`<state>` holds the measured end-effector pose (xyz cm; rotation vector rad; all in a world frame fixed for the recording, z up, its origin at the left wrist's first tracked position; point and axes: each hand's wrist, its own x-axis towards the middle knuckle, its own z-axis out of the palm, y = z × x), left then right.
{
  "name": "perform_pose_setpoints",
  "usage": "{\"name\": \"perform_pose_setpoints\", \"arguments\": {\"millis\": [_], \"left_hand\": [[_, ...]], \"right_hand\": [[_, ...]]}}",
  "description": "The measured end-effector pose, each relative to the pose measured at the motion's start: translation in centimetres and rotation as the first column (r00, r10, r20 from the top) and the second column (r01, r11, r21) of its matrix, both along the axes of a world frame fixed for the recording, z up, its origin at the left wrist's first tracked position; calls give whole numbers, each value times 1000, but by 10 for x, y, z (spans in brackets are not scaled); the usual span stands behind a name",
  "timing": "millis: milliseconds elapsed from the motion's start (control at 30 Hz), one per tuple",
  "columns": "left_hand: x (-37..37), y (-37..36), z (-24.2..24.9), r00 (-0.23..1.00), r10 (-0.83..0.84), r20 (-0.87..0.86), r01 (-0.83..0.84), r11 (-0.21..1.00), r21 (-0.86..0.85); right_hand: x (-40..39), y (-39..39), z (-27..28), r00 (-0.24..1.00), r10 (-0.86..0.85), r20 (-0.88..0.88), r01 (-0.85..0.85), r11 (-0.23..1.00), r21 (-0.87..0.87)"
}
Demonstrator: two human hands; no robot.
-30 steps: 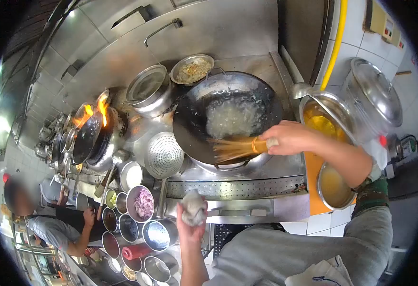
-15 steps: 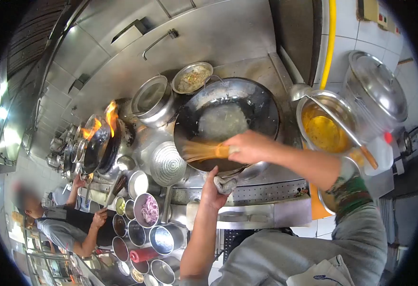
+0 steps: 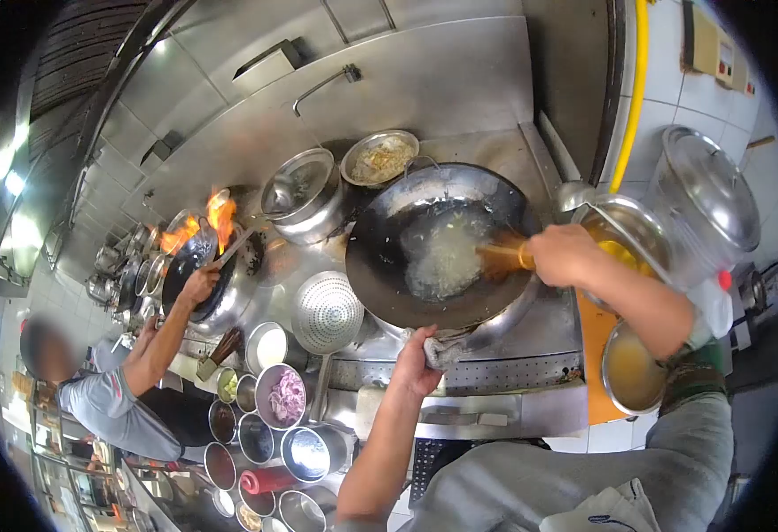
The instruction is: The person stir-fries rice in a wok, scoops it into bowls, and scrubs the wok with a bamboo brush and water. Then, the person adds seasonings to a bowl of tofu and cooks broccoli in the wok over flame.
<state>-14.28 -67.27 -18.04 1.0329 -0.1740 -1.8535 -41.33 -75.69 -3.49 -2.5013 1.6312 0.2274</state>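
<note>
A large dark wok (image 3: 389, 275) sits on the stove in front of me, with cloudy liquid (image 3: 445, 253) pooled in it. My right hand (image 3: 566, 255) is closed round the handle end of a bamboo brush (image 3: 506, 256), whose bristles are inside the wok at the right of the liquid. At the wok's near rim, my left hand (image 3: 418, 363) grips a folded grey cloth (image 3: 445, 349) pressed against the edge.
A perforated strainer (image 3: 328, 310) lies left of the wok, beside bowls of sliced onion (image 3: 286, 396) and other ingredients. Further left, a co-worker (image 3: 123, 399) reaches over a flaming wok (image 3: 196, 266). A ladle (image 3: 624, 232) rests across a basin at the right.
My right hand and the brush have moved from the wok's near left side to its right side. The co-worker's arm now reaches over the flaming wok with a ladle. The view has shifted slightly.
</note>
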Motion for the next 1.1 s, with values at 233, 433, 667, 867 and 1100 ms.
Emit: {"name": "perform_pose_setpoints", "arguments": {"millis": [233,433,667,867,1100], "left_hand": [[8,2,0,998,-48,34,50,997,-57],[3,-10,-14,978,-141,-151,136,990,-42],[28,35,0,973,40,-229,-78,984,-158],[62,-28,13,981,160,-112,-177,971,-161],[129,-84,63,938,331,108,-290,914,-284]], "right_hand": [[36,-42,-20,969,-90,229,124,983,-138],[38,-59,-65,924,-249,289,300,942,-148],[-19,-4,-4,715,-189,673,341,935,-98],[-64,85,37,614,-208,762,428,898,-100],[-69,181,-4,22,-511,859,460,768,445]]}}
